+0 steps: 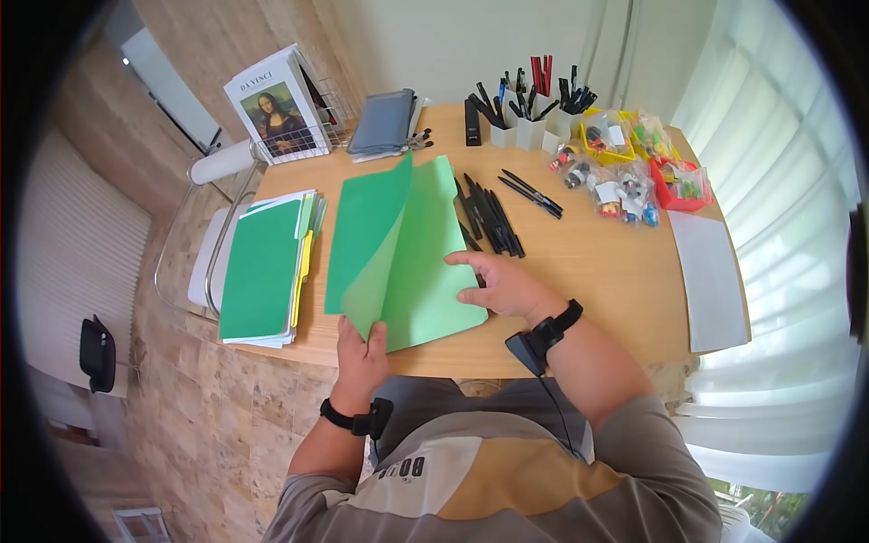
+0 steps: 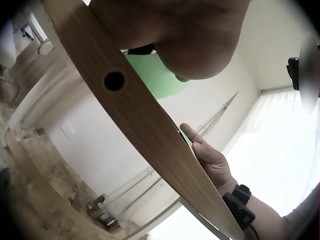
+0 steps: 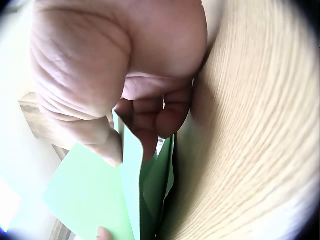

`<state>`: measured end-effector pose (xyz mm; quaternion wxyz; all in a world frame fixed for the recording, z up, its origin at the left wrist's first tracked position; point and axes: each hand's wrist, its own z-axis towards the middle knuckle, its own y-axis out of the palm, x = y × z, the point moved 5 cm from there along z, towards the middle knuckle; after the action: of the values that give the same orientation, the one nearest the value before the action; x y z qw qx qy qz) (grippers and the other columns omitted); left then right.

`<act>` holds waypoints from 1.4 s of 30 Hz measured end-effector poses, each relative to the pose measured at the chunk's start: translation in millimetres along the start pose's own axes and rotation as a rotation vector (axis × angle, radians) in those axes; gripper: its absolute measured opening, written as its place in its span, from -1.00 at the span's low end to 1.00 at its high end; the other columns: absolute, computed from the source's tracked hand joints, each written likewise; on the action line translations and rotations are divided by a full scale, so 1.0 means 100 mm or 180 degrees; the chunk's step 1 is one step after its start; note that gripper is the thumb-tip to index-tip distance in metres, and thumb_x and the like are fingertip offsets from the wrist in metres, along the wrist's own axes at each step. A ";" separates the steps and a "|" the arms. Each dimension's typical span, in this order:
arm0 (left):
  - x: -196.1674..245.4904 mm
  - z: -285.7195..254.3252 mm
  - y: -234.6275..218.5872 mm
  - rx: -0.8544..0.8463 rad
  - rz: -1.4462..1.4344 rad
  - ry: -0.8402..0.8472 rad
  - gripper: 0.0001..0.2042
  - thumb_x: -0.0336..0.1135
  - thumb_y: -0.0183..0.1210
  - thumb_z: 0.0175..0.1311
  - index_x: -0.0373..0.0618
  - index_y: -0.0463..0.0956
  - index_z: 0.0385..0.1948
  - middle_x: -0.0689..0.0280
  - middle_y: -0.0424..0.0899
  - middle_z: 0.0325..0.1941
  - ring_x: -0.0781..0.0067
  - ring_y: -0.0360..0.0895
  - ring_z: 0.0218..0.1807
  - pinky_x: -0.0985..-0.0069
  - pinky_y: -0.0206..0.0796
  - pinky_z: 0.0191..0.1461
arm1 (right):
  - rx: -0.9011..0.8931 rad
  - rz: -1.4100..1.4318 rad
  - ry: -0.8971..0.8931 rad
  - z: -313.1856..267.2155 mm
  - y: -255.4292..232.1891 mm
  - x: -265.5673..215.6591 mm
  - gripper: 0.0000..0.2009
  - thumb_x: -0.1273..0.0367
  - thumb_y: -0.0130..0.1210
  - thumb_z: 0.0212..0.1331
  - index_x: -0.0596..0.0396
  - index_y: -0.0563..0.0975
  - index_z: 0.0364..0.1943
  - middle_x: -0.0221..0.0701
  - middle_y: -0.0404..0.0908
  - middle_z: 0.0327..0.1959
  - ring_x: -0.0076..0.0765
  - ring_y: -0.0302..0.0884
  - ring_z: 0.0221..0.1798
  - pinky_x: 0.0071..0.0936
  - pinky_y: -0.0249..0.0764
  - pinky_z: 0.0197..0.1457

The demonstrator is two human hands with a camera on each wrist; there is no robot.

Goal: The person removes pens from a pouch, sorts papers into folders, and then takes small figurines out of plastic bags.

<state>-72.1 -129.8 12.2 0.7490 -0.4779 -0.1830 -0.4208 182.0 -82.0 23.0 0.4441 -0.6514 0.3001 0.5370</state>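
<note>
Green sheets, perhaps a folder [image 1: 425,262], lie at the table's middle, with a darker green sheet [image 1: 371,217] at their left whose right part curls upward. My left hand [image 1: 362,357] holds the lower edge near the raised corner, thumb to the right. At the right edge is my right hand [image 1: 502,285]; in the right wrist view its thumb and curled fingers [image 3: 145,112] stand on either side of a light green sheet's edge [image 3: 131,165]. The left wrist view shows my left hand [image 2: 185,35] over the table edge, its fingertips hidden.
Black pens [image 1: 489,213] lie just right of the sheets. A stack with a green cover [image 1: 262,271] stands at the left. Behind are a wire rack with a magazine [image 1: 281,113], grey folders [image 1: 382,122], pen holders [image 1: 531,134] and bagged small items [image 1: 625,195]. White paper [image 1: 711,281] lies far right.
</note>
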 end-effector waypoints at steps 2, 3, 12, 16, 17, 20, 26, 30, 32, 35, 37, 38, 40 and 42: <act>-0.02 -0.04 -0.10 -0.0098 -0.0400 -0.0196 -0.71 -0.27 -0.02 0.42 -0.29 0.48 0.00 0.08 0.60 -0.05 0.16 0.52 0.00 0.30 0.31 0.13 | -0.0009 -0.0275 0.0096 0.02 0.00 0.09 -0.41 0.39 0.28 0.05 -0.01 0.41 0.25 -0.48 0.50 -0.37 -0.54 0.35 -0.38 -0.54 0.37 -0.28; -0.04 -0.08 -0.14 -0.0194 -0.0788 -0.0384 -0.67 -0.21 -0.06 0.48 -0.32 0.48 -0.01 0.15 0.62 -0.06 0.32 0.55 -0.05 0.40 0.37 0.06 | -0.0027 -0.0267 0.0099 0.02 0.01 0.10 -0.41 0.39 0.28 0.05 -0.01 0.41 0.25 -0.48 0.50 -0.37 -0.54 0.35 -0.38 -0.54 0.37 -0.28; -0.22 -0.09 -0.11 -0.0106 -0.0495 -0.0188 -0.78 -0.40 0.08 0.27 -0.21 0.58 -0.10 0.14 0.63 -0.01 0.13 0.50 0.12 0.32 0.29 0.19 | -0.0024 -0.0179 -0.0110 0.03 0.02 0.08 -0.50 0.41 0.27 0.10 0.09 0.44 0.18 -0.52 0.51 -0.31 -0.58 0.39 -0.31 -0.56 0.38 -0.21; 0.11 -0.01 -0.01 -0.0476 0.0859 0.1017 -0.67 -0.52 0.11 0.03 -0.18 0.59 -0.10 0.13 0.62 0.02 0.07 0.46 0.18 0.19 0.19 0.27 | -0.0079 -0.0172 -0.0315 0.06 0.03 0.10 -0.48 0.46 0.19 0.16 0.10 0.35 0.25 -0.36 0.56 -0.04 -0.50 0.49 -0.04 -0.48 0.45 0.01; 0.15 0.01 -0.04 -0.0302 0.0916 0.1030 -0.64 -0.54 0.10 -0.03 -0.18 0.59 -0.10 0.14 0.62 0.03 0.07 0.47 0.17 0.15 0.16 0.29 | -0.0087 -0.0276 -0.0419 0.05 0.02 0.07 -0.44 0.48 0.16 0.19 0.09 0.28 0.30 -0.30 0.53 0.07 -0.46 0.49 0.06 -0.44 0.46 0.07; 0.11 0.16 -0.14 -0.0086 0.1150 0.1032 -0.61 -0.56 0.07 -0.06 -0.18 0.60 -0.10 0.14 0.62 0.04 0.05 0.47 0.17 0.11 0.16 0.28 | -0.0083 0.0861 -0.0683 0.06 0.08 0.13 -0.36 0.47 0.15 0.22 0.07 0.13 0.38 -0.23 0.41 0.17 -0.43 0.45 0.07 -0.45 0.46 0.08; -0.44 0.37 -0.16 -0.0794 0.1471 0.0293 -0.60 -0.57 0.03 0.00 -0.20 0.59 -0.05 0.08 0.58 0.11 -0.08 0.41 0.22 0.05 0.22 0.24 | -0.0138 0.0912 -0.0608 0.07 0.08 0.18 -0.40 0.45 0.13 0.25 0.08 0.16 0.35 -0.27 0.44 0.11 -0.52 0.42 -0.01 -0.56 0.46 0.03; -0.48 0.35 -0.08 -0.0724 0.1810 0.0377 -0.59 -0.54 0.04 -0.01 -0.19 0.57 -0.02 0.03 0.53 0.16 -0.11 0.36 0.26 0.04 0.21 0.26 | -0.0086 0.0540 -0.0266 0.05 0.01 0.20 -0.56 0.46 0.17 0.20 0.11 0.38 0.18 -0.32 0.53 0.00 -0.34 0.45 0.01 -0.44 0.46 0.07; -0.50 0.35 -0.06 -0.0704 0.1763 0.0442 -0.57 -0.53 0.05 -0.02 -0.19 0.56 -0.01 0.03 0.50 0.19 -0.11 0.34 0.28 0.04 0.19 0.27 | 0.1142 -0.1225 -0.1710 0.00 -0.13 -0.01 -0.69 0.48 0.21 0.06 0.12 0.55 -0.05 -0.35 0.59 -0.10 -0.12 0.42 0.07 -0.32 0.39 0.15; -0.41 0.31 -0.20 -0.0682 0.1762 0.0416 -0.54 -0.52 0.05 -0.04 -0.18 0.53 0.03 0.04 0.45 0.24 -0.11 0.30 0.32 0.02 0.14 0.30 | 0.1356 -0.1815 -0.1158 0.01 -0.17 0.06 -0.73 0.34 0.17 0.01 0.07 0.62 -0.16 -0.36 0.58 0.02 -0.01 0.32 0.25 -0.09 0.23 0.28; -0.42 0.27 -0.31 -0.0680 0.1792 0.0379 -0.51 -0.52 0.04 -0.06 -0.17 0.50 0.05 0.04 0.42 0.27 -0.10 0.27 0.34 0.00 0.11 0.32 | 0.1190 -0.2173 -0.0815 0.01 -0.13 0.07 -0.73 0.32 0.16 0.01 0.05 0.63 -0.17 -0.36 0.53 0.11 0.00 0.24 0.32 -0.03 0.17 0.32; -0.44 0.26 -0.42 -0.0364 0.1723 0.0555 -0.52 -0.48 0.08 -0.03 -0.17 0.49 0.06 0.03 0.40 0.28 -0.10 0.25 0.35 -0.02 0.09 0.33 | 0.1080 -0.2540 -0.0425 0.00 -0.12 0.11 -0.73 0.29 0.15 0.02 0.04 0.64 -0.18 -0.35 0.48 0.19 0.01 0.16 0.38 0.04 0.11 0.35; -0.42 0.24 -0.60 -0.0055 0.1667 0.0724 -0.53 -0.45 0.12 0.01 -0.16 0.47 0.08 0.02 0.38 0.29 -0.09 0.23 0.37 -0.05 0.06 0.34 | 0.0918 -0.2484 -0.0266 0.01 -0.11 0.13 -0.72 0.28 0.15 0.02 0.04 0.64 -0.18 -0.30 0.37 0.31 0.05 0.07 0.44 0.13 0.03 0.38; -0.53 0.23 -0.89 0.0342 0.2336 -0.0621 -0.52 -0.31 0.22 0.10 -0.18 0.44 0.11 -0.01 0.38 0.28 -0.10 0.22 0.37 -0.07 0.04 0.35 | 0.1151 -0.2578 -0.0120 -0.01 -0.12 0.13 -0.71 0.28 0.15 0.02 0.04 0.63 -0.14 -0.28 0.38 0.31 0.03 0.06 0.45 0.06 0.01 0.41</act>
<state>-171.5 -102.2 36.9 0.8529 -0.5095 -0.0920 -0.0670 196.3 -76.4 13.8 0.7309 -0.6183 0.1018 0.2704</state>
